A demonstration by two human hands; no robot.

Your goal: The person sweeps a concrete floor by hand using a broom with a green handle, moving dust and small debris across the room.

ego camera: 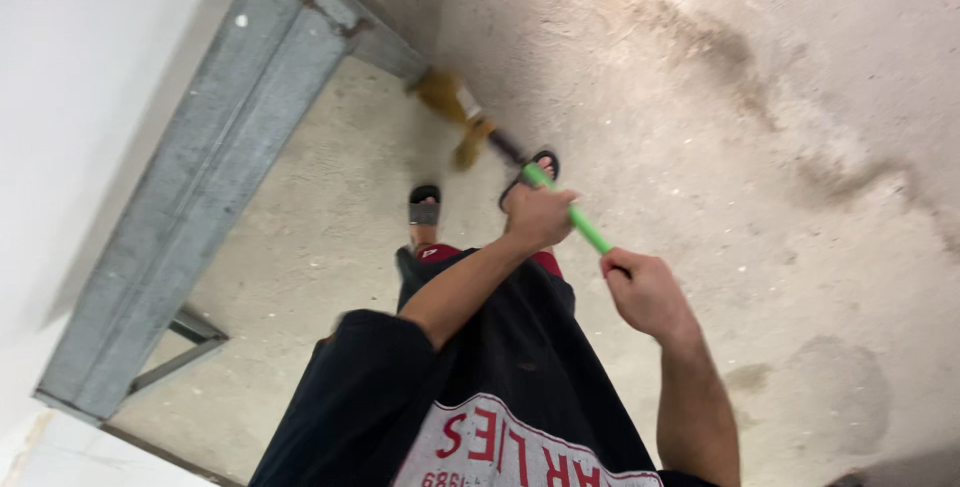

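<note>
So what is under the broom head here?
Bare concrete floor lies under the brown broom head, beside the grey metal frame. Motion blur hides any dust beneath it. Both hands grip the green handle.

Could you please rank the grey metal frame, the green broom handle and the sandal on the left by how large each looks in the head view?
1. Grey metal frame, by far the largest.
2. Green broom handle, thin, showing between the left hand and the right hand.
3. Sandal, close to the handle; farther away, so the order is unsure.

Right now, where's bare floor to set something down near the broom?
Bare concrete floor lies open beyond the right hand. It is crowded where the broom head meets the metal frame, near the sandalled feet.
</note>
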